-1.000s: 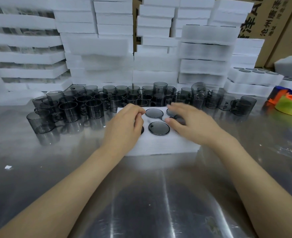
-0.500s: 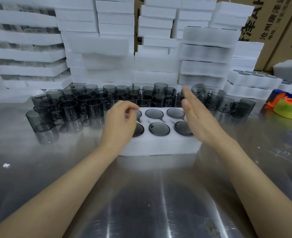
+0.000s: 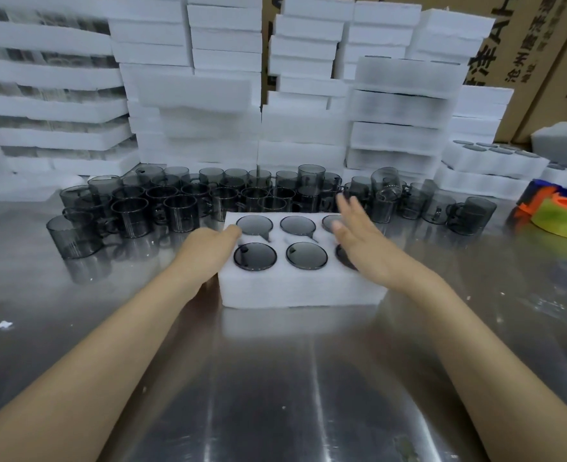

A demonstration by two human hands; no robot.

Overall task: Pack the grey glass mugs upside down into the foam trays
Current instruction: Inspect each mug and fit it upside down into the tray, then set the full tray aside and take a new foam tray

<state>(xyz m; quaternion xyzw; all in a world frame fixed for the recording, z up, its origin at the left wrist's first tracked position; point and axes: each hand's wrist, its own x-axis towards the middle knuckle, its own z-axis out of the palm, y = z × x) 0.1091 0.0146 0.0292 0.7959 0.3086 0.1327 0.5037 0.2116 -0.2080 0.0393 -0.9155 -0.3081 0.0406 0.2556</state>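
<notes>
Foam tray (image 3: 303, 288) sits at the middle of the steel desk (image 3: 275, 378), its near wall facing the camera and a broad bare stretch of desk open on the near side. On the far side there is almost no room: loose grey glass mugs (image 3: 182, 213) crowd right up to the tray's far edge and spread in rows to left and right. Behind them, stacked foam trays (image 3: 192, 95) form a wall, with cardboard boxes (image 3: 542, 61) at far right. A green and orange tape roll (image 3: 563, 216) lies at the desk's right edge.

Six packed mugs (image 3: 306, 256) fill the tray's two rows of three, upside down, dark round bases flush with the foam top.

Left hand (image 3: 202, 258) lies against the tray's left edge, its grip curled, thumb tip on the foam top. Right hand (image 3: 362, 241) is over the tray's right side, blurred, fingers straight and spread, grasping nothing, covering parts of the two right mugs.
</notes>
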